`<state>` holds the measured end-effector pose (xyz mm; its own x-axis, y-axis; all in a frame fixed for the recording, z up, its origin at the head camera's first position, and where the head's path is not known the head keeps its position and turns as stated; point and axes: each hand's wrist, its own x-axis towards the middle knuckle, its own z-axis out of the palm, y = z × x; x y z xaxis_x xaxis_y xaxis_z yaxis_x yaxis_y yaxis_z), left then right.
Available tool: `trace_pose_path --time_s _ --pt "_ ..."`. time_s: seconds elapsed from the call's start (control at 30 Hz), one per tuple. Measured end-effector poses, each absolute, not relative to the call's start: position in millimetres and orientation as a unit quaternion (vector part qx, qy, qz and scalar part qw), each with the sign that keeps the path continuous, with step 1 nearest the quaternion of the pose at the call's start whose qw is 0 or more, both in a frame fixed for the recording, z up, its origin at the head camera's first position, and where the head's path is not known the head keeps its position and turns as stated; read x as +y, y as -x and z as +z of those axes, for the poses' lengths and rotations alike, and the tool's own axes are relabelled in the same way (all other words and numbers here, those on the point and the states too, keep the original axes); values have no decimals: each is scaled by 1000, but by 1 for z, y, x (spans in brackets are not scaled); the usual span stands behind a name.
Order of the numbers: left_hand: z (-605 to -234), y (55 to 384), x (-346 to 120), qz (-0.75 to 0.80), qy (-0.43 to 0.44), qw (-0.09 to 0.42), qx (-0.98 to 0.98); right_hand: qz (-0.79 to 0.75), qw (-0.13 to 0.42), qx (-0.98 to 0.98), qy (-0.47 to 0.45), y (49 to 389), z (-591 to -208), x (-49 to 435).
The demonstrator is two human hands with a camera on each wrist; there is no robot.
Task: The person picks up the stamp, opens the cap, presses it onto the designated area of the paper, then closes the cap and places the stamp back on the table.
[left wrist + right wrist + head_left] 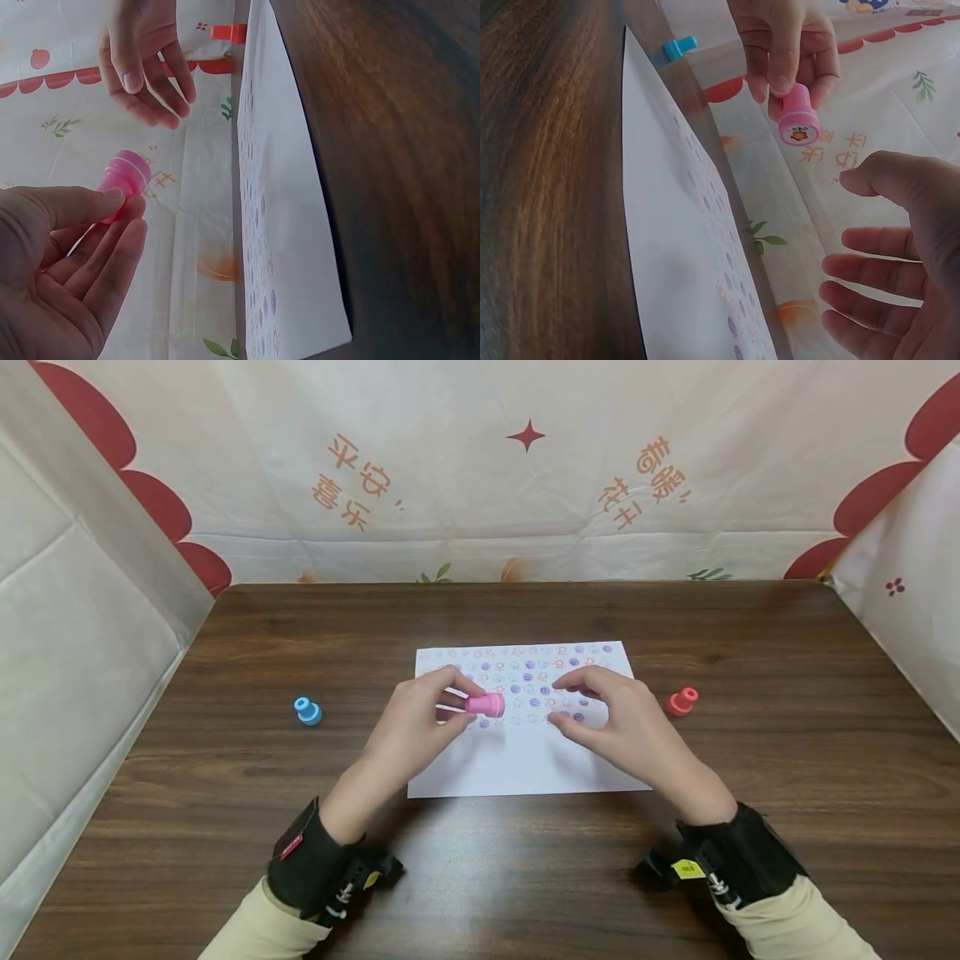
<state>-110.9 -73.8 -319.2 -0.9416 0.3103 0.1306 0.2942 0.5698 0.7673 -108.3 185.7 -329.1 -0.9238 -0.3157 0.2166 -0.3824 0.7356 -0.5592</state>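
Between thumb and fingertips, my left hand (pixel 420 718) pinches a pink toy stamp (pixel 486 705) by its narrow end, above a white sheet of paper (pixel 465 768). The wide end points toward my right hand, and in the right wrist view it bears a small flower picture (pixel 799 135). My right hand (pixel 626 718) hovers over the paper's right part, thumb and fingers spread apart with nothing between them. Rows of small purple, red and blue stamped prints (pixel 528 677) cover the paper's far part; its near part is plain white.
A blue stamp (pixel 307 711) stands on the brown wooden table (pixel 225 827) left of the paper. To the right of the paper is a red stamp (pixel 682 702), close to my right hand. A printed white cloth (pixel 465 468) hangs behind the table's far edge.
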Motion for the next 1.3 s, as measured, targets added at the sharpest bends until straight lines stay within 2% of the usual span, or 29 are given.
trace_pose_path --time_s 0.47,1.3 --pt "-320 110 -67 444 -184 19 877 314 13 -926 -207 105 -331 170" --pt "-329 106 -61 465 -212 35 859 344 40 -897 -274 102 -348 153"
